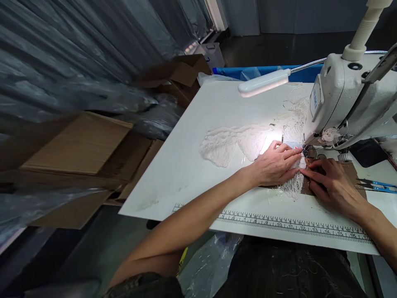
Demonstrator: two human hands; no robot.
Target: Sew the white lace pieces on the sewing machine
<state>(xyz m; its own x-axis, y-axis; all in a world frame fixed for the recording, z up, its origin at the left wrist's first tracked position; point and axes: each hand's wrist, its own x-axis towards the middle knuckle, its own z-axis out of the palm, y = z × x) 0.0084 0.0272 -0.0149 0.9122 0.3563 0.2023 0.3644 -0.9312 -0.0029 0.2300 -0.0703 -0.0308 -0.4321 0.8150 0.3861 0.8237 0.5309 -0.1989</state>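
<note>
White lace fabric (293, 188) lies under the needle area of a white sewing machine (338, 95). My left hand (277, 163) rests on the lace with its fingers stretched out toward the presser foot (305, 151), pressing the fabric down. On the near right side of the foot, my right hand (333, 180) has its fingertips closed on the lace edge. The fingertips of both hands nearly meet. Another scalloped lace piece (220, 145) is spread on the tabletop, left of my left hand.
A lamp (263, 84) on a flexible neck hangs over the white table (173, 165). Blue-handled thread snips (380, 187) and a dark flat object (367, 152) lie at right. A printed ruler (279, 223) runs along the front edge. Open cardboard boxes (80, 145) stand left.
</note>
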